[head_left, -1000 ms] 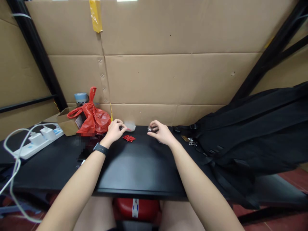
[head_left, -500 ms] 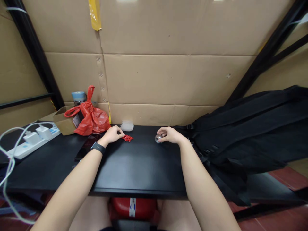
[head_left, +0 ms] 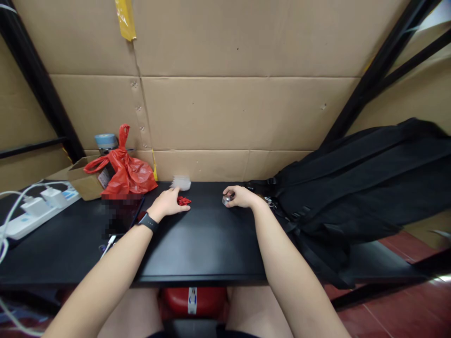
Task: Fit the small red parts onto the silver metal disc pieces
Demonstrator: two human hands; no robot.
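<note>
A small heap of thin red pieces (head_left: pixel 183 201) lies on the black table; what they are exactly is too small to tell. My left hand (head_left: pixel 169 202), with a dark watch on the wrist, rests around the left side of that heap, thumb and fingers spread apart. To the right, my right hand (head_left: pixel 239 195) has its fingers curled round a small, clear, round container (head_left: pixel 226 200) at the tabletop. The hand hides part of the container. Behind my left hand sits a translucent whitish packet (head_left: pixel 182 182).
A red plastic bag (head_left: pixel 132 173), a cardboard box (head_left: pixel 84 180) and a blue-lidded jar (head_left: pixel 106 141) stand at the left. Beside them are a white power strip (head_left: pixel 38 216) and cables. A black backpack (head_left: pixel 366 183) fills the right. A cardboard wall (head_left: pixel 225 112) rises behind the table.
My left hand has gone from a pinch at the edge of the red heap to spread fingers around it. My right hand keeps its hold on the container. The view has shifted slightly right.
</note>
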